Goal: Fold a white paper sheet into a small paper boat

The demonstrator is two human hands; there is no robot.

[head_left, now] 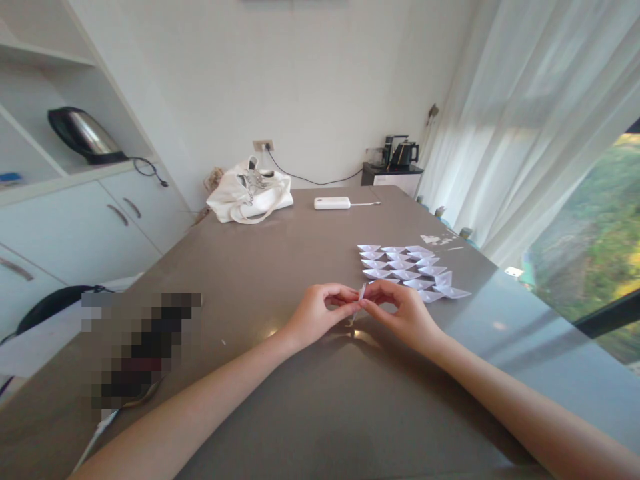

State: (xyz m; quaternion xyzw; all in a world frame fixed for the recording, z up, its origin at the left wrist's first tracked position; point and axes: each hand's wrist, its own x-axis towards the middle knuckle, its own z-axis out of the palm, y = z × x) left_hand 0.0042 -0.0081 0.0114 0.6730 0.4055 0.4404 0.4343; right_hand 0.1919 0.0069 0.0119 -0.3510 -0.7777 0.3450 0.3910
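Head view: the left hand (316,313) and right hand (404,312) meet fingertip to fingertip, both pinching 1 small upright paper piece (361,293) between them; paper boats (411,267) lie just beyond the right hand.

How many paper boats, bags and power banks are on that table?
Folded paper boats: about 15, overlapping
Paper piece in left hand and right hand: 1
White bag: 1
White power bank: 1
Total: about 18
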